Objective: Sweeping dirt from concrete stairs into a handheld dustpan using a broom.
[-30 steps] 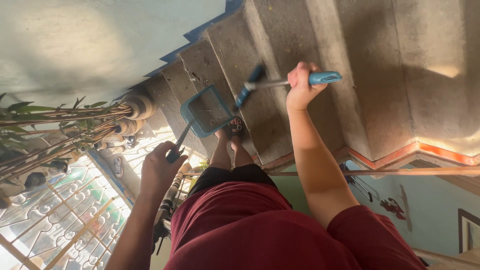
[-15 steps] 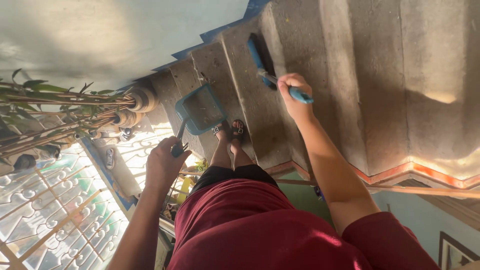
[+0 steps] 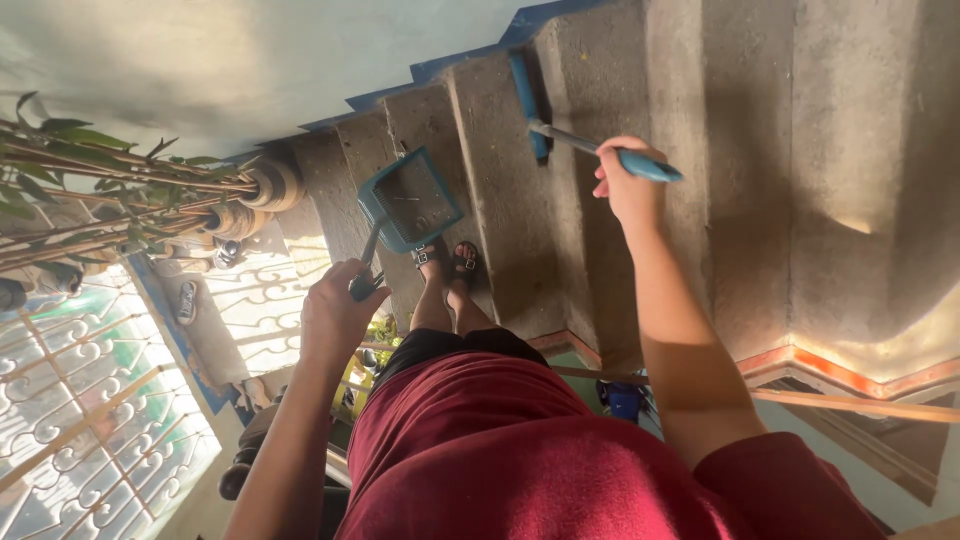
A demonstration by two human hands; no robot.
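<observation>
The right hand (image 3: 630,185) is closed around the blue grip of a long-handled brush (image 3: 560,115), fingers wrapped over the handle just below its blue end cap. From the grip a thin grey metal shaft runs toward the wall side of the stairs and ends in a narrow blue brush head, which lies along the inner corner of a grey concrete step (image 3: 500,180), where tread meets riser. The brush head looks slim and straight, darker underneath where the bristles sit against the step. The left hand (image 3: 335,315) is shut on the dark handle of a dustpan (image 3: 410,200), gripping it near the end. The dustpan is a square teal tray with a raised rim and a few small specks of dirt inside; it is held tilted over the edge of a lower step, just beside the person's feet. Those feet, in dark strapped sandals (image 3: 450,260), stand together on the step below the brush, between the dustpan and the broom hand. The steps are rough, speckled concrete with a blue painted strip (image 3: 470,55) along the wall edge. Potted plants (image 3: 120,190) with thin canes stand beyond the stair's foot, by a patterned metal grille (image 3: 90,400).
</observation>
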